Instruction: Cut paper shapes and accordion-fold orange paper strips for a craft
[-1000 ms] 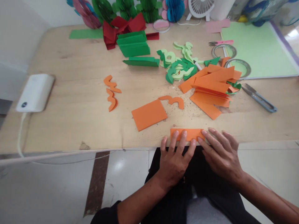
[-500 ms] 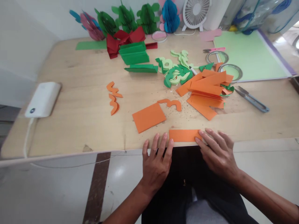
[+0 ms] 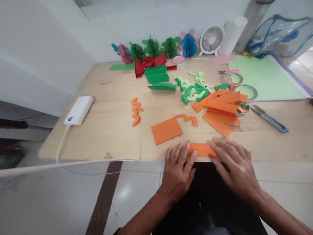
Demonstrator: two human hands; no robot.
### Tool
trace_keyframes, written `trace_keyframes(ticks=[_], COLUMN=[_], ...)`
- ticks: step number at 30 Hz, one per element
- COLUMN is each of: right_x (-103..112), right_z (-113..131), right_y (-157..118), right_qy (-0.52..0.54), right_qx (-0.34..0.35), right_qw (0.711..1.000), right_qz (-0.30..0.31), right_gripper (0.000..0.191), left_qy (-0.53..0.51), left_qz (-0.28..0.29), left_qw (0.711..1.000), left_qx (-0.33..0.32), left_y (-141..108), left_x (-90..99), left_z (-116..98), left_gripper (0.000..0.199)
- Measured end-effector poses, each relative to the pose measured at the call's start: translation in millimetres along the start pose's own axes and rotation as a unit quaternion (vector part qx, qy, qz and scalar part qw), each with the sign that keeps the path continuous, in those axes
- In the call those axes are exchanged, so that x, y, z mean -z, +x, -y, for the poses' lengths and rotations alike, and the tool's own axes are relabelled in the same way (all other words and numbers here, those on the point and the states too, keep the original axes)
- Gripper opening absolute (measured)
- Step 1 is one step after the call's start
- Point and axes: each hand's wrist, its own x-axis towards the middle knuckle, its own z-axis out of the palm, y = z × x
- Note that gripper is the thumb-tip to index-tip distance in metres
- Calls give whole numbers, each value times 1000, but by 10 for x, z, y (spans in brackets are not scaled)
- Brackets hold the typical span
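Observation:
A narrow orange paper strip lies flat along the table's front edge. My left hand rests its spread fingertips on the strip's left end. On the right end, the outstretched fingers of my right hand press down, covering that end. Neither hand grips anything. Just beyond my left hand sits a wider orange paper rectangle. A wavy orange cut-out touches its upper right corner, and more curvy orange pieces lie farther left.
Folded orange paper is heaped at right, near thread snips and tape rolls. Green scraps lie mid-table. A white power bank with a cable is at left. Paper figures and a fan stand behind.
My left hand has shifted right onto the strip's left end; it was just beside it. My right hand has stayed at the right end. The camera view has tilted up and turned left.

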Motion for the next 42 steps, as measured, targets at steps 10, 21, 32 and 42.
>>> trace_keyframes(ticks=[10,21,32,42], right_x=[-128,-112,61,-25], right_z=[30,141,-204,-69], right_y=[327,343,592,490], right_qy=[-51,10,-129,-77], right_qx=[-3,-33,-14,28], right_qw=[998,998,976,986], right_qz=[33,48,-173,-142], right_gripper=[17,18,9,9], left_qy=[-5,-61,-6,105], left_qz=[-41,-12,-83,-14], left_qw=[997,998,996,994], left_qx=[69,6,35,12], left_y=[77,312,291,344], left_x=[281,183,261,347], left_z=[322,295,508,845], left_gripper=[46,28,31,23])
